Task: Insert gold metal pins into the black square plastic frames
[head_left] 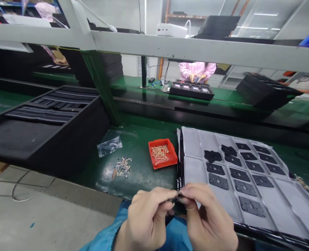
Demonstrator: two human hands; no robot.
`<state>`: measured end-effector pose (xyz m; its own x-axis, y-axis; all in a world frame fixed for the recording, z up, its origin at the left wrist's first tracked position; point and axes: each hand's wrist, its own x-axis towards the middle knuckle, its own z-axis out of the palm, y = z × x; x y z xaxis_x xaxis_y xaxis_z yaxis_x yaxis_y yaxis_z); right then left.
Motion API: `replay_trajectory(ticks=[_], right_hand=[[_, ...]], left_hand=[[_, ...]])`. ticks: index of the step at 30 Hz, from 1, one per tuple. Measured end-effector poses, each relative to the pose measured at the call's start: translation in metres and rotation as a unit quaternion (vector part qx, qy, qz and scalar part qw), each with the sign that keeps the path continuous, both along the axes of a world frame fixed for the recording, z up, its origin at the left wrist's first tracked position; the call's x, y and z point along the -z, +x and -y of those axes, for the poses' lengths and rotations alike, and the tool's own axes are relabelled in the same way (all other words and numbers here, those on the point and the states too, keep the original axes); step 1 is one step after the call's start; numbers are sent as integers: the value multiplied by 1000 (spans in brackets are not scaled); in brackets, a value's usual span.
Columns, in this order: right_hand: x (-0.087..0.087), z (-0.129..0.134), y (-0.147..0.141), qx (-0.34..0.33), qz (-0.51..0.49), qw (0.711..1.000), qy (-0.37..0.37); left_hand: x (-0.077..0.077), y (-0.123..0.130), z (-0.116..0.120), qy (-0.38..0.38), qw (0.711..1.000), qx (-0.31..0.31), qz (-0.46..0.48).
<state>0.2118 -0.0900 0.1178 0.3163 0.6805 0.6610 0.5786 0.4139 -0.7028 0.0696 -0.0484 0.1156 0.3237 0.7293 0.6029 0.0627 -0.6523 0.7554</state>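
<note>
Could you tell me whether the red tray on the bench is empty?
No, the red tray holds a heap of thin copper-coloured pins.

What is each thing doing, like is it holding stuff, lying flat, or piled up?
Left hand, pinching a small dark piece.
Right hand, pinching the same piece.
Red tray, holding pins.
Loose pins, piled on the bench.
Plastic bag, crumpled, lying down.
White tray, holding rows of black plates.
Co-worker, hands together, holding something.
</note>
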Motion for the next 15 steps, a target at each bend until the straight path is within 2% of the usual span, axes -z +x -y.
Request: replay_trajectory(ticks=[3, 6, 10, 13, 15], right_hand=[[-3, -2, -6, -2, -10, 997, 71], [1, -4, -9, -9, -7, 990, 142], [7, -5, -7, -58, 11, 971, 230], [5, -5, -6, -78, 31, 971, 222], [2, -5, -6, -88, 56, 969, 223]], left_hand=[[-7, -13, -1, 93, 995, 10, -43], [-16, -20, 1, 153, 986, -15, -63], [-32, -21, 6, 92, 994, -56, -31], [-43, -20, 7, 104, 992, -61, -40], [-45, -19, 7, 107, 992, -56, -38]])
